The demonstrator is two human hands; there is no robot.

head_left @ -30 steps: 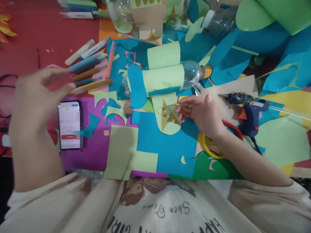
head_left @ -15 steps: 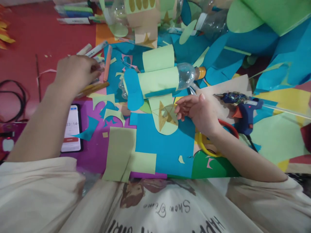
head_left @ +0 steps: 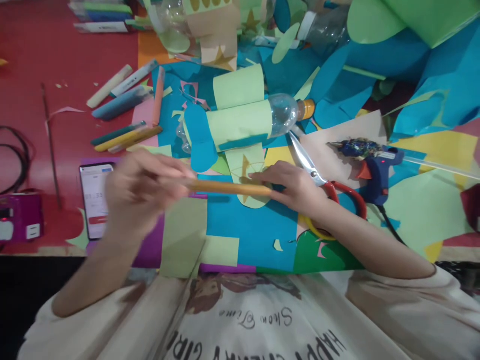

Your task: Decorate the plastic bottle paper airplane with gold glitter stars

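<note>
A brownish-yellow marker lies level between my two hands. My left hand, slightly blurred, is closed around its left part. At the right end, my right hand has its thumb and fingers closed on the tip. Beneath the marker is a pale green rounded paper piece with a brown star drawn on it, partly covered. That piece extends from under a clear plastic bottle wrapped in pale green paper, with an orange cap and a blue paper shape on its left end.
Scissors with red and yellow handles lie partly under my right forearm. A glue gun rests farther right, its cord trailing forward. Several markers lie at left, above a phone. Paper scraps and sheets cover much of the table.
My left hand has come from the marker pile toward me and right, bringing the brownish-yellow marker. My right hand, open before, has closed on the marker's end. The scissors are more exposed.
</note>
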